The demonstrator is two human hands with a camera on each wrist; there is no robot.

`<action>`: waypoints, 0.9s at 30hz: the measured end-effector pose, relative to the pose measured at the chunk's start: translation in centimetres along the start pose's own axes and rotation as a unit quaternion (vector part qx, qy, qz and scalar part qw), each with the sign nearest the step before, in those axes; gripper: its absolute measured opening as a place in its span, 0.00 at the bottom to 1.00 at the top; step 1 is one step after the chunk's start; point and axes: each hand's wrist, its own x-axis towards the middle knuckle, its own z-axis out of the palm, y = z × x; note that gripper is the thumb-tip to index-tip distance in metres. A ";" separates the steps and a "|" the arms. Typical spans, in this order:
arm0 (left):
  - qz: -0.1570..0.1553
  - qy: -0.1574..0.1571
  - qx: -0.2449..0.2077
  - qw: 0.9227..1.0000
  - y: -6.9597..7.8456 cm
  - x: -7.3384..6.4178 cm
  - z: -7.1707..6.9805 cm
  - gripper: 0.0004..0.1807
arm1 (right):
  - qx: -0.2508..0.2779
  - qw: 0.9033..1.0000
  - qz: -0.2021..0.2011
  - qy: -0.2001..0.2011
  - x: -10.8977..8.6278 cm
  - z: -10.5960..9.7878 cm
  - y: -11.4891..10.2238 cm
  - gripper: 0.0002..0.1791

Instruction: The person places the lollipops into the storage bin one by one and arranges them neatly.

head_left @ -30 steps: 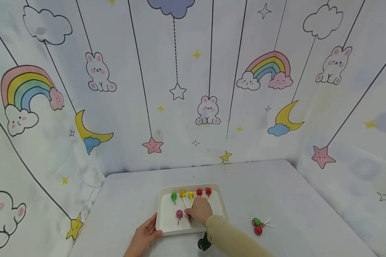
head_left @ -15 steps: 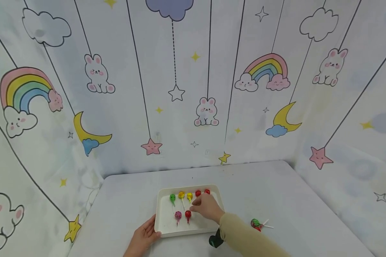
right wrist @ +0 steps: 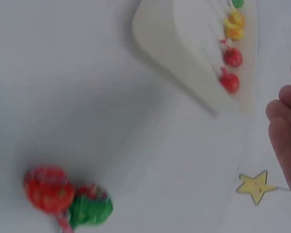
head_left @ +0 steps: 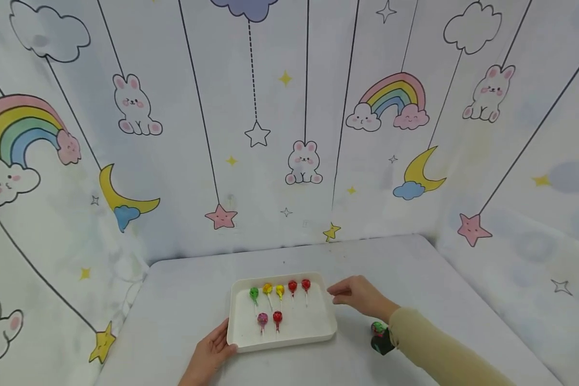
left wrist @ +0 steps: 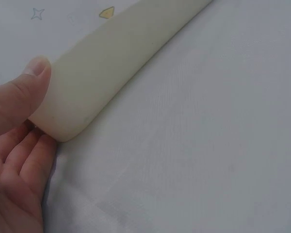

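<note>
My left hand [head_left: 209,351] holds the front left corner of a white tray [head_left: 309,327]; in the left wrist view its thumb lies on the corner, fingers below. Inside the tray, a back row has a green lollipop [head_left: 254,294], an orange one, a yellow lollipop [head_left: 280,290] and two red ones. A pink-purple lollipop [head_left: 262,319] and a red lollipop [head_left: 277,317] lie in front of them. Just right of the tray, my right hand [head_left: 362,296] hovers with fingers loosely bent and nothing in them. The right wrist view shows a loose red lollipop [right wrist: 48,190] touching a loose green lollipop [right wrist: 91,209].
The loose lollipops lie on the white tabletop [head_left: 188,300] right of the tray, partly covered in the head view by my right sleeve [head_left: 429,338] and a dark object [head_left: 383,343] at the wrist. A wall cloth [head_left: 183,230] printed with cartoons stands behind the table.
My right hand has withdrawn from the tray to the right, leaving the front red lollipop lying beside the pink-purple one. The left hand keeps its hold on the tray.
</note>
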 end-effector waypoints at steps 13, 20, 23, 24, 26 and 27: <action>0.000 0.000 -0.005 1.000 0.0 0.1 -0.1 0.44 | -0.195 0.977 0.002 -0.083 -5.3 -2.9 6.2 0.13; -0.007 -0.011 -0.013 1.000 -0.2 0.1 -0.2 0.45 | -0.193 0.976 0.038 -0.095 -4.7 -1.9 7.4 0.12; -0.005 -0.011 -0.017 1.000 -0.2 0.1 -0.3 0.45 | -0.194 0.975 0.049 -0.099 -4.5 -1.5 7.7 0.12; -0.004 -0.012 -0.017 1.000 -0.1 0.1 -0.3 0.45 | -0.195 0.974 0.054 -0.099 -4.4 -1.4 7.8 0.12; -0.003 -0.013 -0.018 1.000 0.0 0.0 -0.2 0.45 | -0.193 0.974 0.061 -0.100 -4.3 -1.2 8.0 0.11; -0.004 -0.012 -0.017 1.000 0.1 0.0 -0.2 0.45 | -0.191 0.974 0.068 -0.101 -4.2 -1.2 8.0 0.11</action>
